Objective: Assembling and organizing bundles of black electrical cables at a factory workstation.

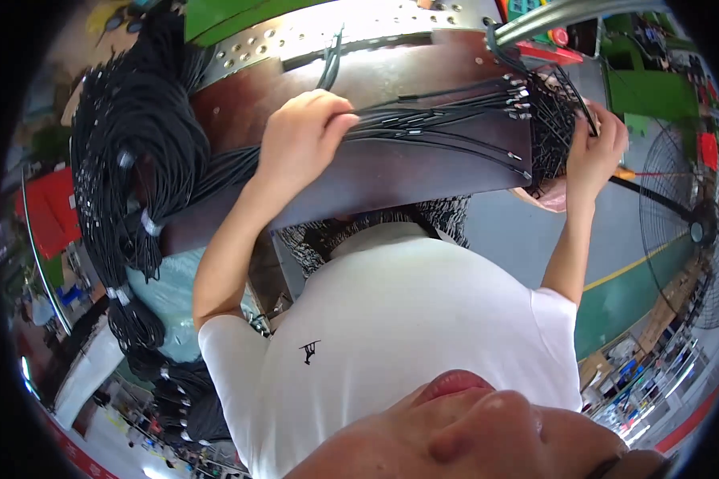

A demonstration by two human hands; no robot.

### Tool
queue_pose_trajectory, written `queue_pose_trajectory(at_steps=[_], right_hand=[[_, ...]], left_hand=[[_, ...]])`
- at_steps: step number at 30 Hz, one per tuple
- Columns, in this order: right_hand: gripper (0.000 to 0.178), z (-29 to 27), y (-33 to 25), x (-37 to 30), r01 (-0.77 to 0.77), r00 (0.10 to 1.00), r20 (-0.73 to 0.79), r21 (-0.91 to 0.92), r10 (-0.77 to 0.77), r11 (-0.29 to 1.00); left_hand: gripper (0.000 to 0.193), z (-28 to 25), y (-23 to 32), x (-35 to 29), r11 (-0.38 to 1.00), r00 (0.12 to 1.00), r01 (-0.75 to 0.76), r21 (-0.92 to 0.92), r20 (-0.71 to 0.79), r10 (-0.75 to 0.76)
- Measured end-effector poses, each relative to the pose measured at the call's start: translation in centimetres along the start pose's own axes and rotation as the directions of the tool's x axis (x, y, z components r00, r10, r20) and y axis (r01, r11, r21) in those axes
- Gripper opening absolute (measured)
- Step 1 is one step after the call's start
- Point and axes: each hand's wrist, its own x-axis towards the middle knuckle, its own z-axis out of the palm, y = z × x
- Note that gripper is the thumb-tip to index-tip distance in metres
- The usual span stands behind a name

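Observation:
My left hand (302, 137) is closed over a spread of thin black cables (423, 120), its thumb and forefinger pinched together at them. The cables lie across a dark brown bench top (455, 168), with silvery metal ends lined up near its right edge. Beyond that edge, my right hand (597, 148) pinches a thin black strip (587, 116) above a pinkish container (545, 199) of small black pieces (550, 120). The strip's exact kind is too small to make out.
Thick tied bundles of black cable (128, 136) hang over the bench's left end. At the far side stands a perforated metal plate (272, 40) beside a metal tube (551, 20). A large caged fan (679, 215) is at the right. A red bin (48, 209) sits far left.

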Motion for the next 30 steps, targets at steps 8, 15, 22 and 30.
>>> queue_pose_trajectory(at_steps=[8, 15, 22, 30], right_hand=[[0.028, 2.4, -5.5, -8.0, 0.232, 0.912, 0.311, 0.148, -0.268, 0.961], [0.023, 4.6, -5.0, -1.7, 0.359, 0.885, 0.217, 0.246, -0.412, 0.901], [0.032, 17.8, -9.0, 5.0, 0.597, 0.747, 0.159, 0.265, -0.645, 0.757], [0.025, 11.3, -10.9, 2.9, 0.601, 0.639, 0.229, 0.446, -0.734, 0.663]], left_hand=[[0.048, 3.2, 3.6, 7.3, 0.942, 0.823, 0.164, -0.291, 0.567, 0.032], [0.032, 2.4, 8.4, 7.0, 0.333, 0.734, 0.645, -0.688, 0.679, -0.020], [0.028, 3.2, 8.7, -1.1, -0.002, 0.824, 0.507, -0.862, 0.486, -0.291], [0.027, 4.4, 6.1, -5.2, -0.113, 0.755, 0.378, -0.919, 0.377, -0.536]])
